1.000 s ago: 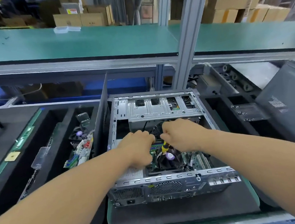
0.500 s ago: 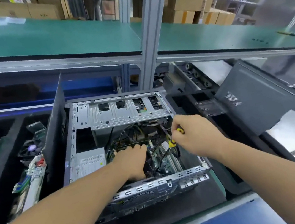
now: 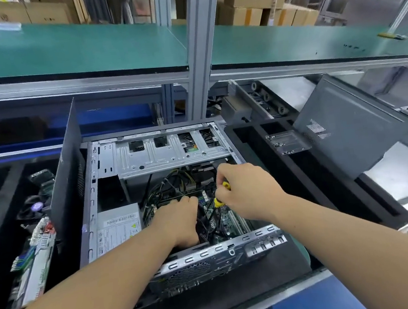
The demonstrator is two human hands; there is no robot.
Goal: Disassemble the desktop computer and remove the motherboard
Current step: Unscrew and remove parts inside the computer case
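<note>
Both forearms bare, no sleeves; hands (image 3: 180,221) ungloved, no rings visible.

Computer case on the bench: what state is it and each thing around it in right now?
Case: lying flat, side open.
Motherboard: inside, cables attached.
Power supply: installed.
Screwdriver: held, pointing into case.
Right hand: gripping screwdriver.
Left hand: inside case, grip hidden.
Side panel: removed, leaning right.

You look from your head, forward and steeply down, close over the open case (image 3: 162,159). Your forearms enter from the bottom edge. Only this one wide view exists, bending the shelf (image 3: 69,50) above.
</note>
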